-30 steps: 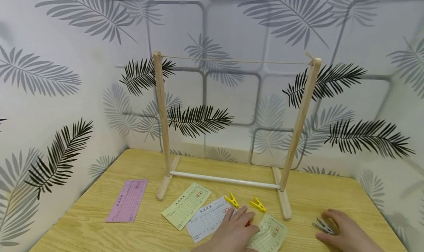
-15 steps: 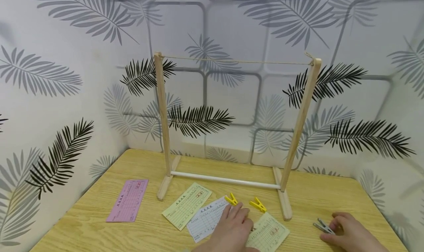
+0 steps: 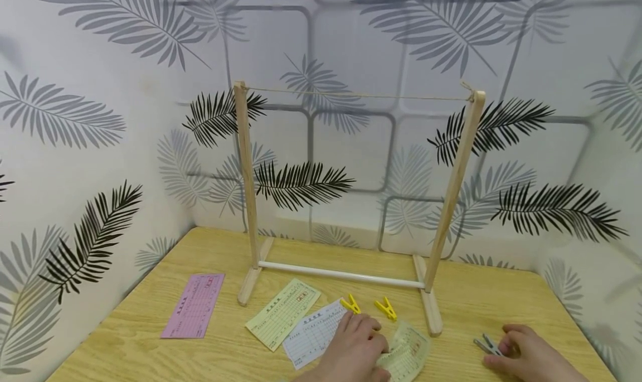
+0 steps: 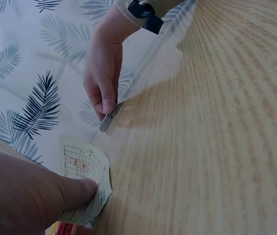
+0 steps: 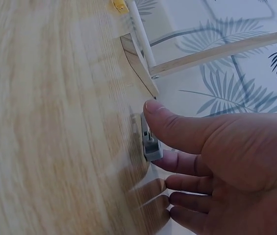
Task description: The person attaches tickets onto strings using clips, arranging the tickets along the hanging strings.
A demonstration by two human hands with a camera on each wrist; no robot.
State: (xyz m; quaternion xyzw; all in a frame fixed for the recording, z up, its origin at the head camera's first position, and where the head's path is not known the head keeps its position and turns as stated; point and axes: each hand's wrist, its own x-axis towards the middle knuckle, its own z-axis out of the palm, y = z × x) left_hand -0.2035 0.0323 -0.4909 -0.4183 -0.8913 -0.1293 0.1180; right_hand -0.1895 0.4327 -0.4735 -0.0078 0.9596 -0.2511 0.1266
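Free passage between wooden posts (image 3: 248, 181), white rod (image 3: 341, 274) low across, yellow pegs (image 3: 390, 313) and left hand (image 3: 354, 346) in front

Indoor corner, looks like a home-type rm or a small rec. set-up, can't tell which. Main cue = the wallpaper (image 3: 351, 142): pale, grey + blk fern leaves & rounded grey outlines, running across the back & both sides, i.e. domestic decor. Wood-grain table (image 3: 496, 298) w/ rounded far corners stands close to the back wall. On it, small tabletop props: wooden stand (image 3: 455, 187) w/ thin cord (image 3: 361, 96) tied btwn its posts, printed paper slips (image 3: 194, 306) w/ ruled grids & red boxes, yellow pegs (image 3: 390, 312), grey peg (image 3: 485, 346). Dark strapped wrist device (image 4: 150, 22) in L wrist view also fits a rec. set-up.
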